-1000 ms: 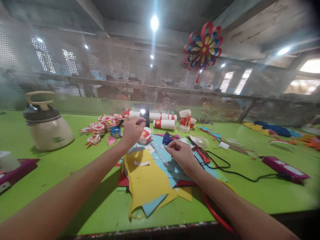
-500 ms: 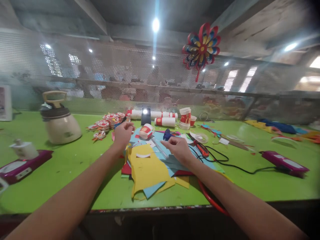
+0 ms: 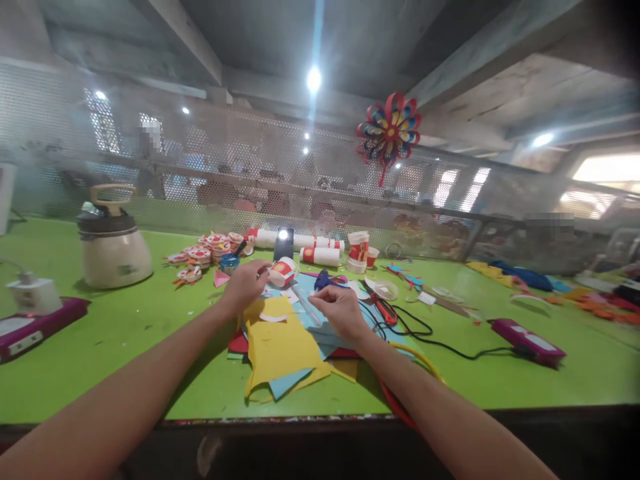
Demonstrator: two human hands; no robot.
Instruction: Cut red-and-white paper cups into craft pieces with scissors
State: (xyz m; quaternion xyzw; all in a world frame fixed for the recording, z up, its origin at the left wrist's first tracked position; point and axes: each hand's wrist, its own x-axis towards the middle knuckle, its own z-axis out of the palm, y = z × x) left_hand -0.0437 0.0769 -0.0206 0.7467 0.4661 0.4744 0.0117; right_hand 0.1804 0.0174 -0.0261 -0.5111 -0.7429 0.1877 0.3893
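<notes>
Your one camera sits on your head, looking forward and down across the green worktop [image 3: 125,320], with your left hand [image 3: 245,287] and right hand [image 3: 341,312] close before it. The view is wide: the worktop's near edge crosses low in your view, a perforated screen [image 3: 270,160] closes the far side, and the ceiling [image 3: 270,40] spans the top.

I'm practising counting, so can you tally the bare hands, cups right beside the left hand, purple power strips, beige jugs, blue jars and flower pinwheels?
Bare hands, left and right: 2
Red-and-white paper cup beside the left hand: 1
Long purple power strips: 2
Beige jug with handle: 1
Small round blue jar: 1
Multicoloured flower-shaped pinwheel: 1
Total: 8
</notes>
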